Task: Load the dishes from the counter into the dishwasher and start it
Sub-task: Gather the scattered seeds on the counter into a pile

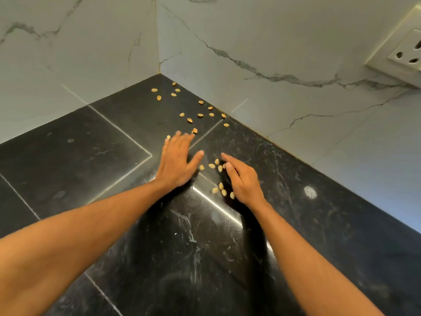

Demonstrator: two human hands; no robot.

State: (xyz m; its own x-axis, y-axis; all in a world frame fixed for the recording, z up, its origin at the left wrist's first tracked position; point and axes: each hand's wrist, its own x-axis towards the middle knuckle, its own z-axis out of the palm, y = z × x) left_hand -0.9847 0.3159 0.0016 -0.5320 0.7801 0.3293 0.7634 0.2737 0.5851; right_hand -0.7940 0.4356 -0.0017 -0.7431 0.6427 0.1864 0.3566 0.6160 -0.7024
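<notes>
My left hand flat, right hand loosely cupped, neither holding anything; I reckon hasty sweeping scatters the mid-frame shells across the counter.

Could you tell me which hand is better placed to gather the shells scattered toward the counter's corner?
Probably the left hand: its straight fingers reach furthest toward the corner shells, fingertips beside the nearest one. The right hand sits farther back, beside a closer cluster.
</notes>
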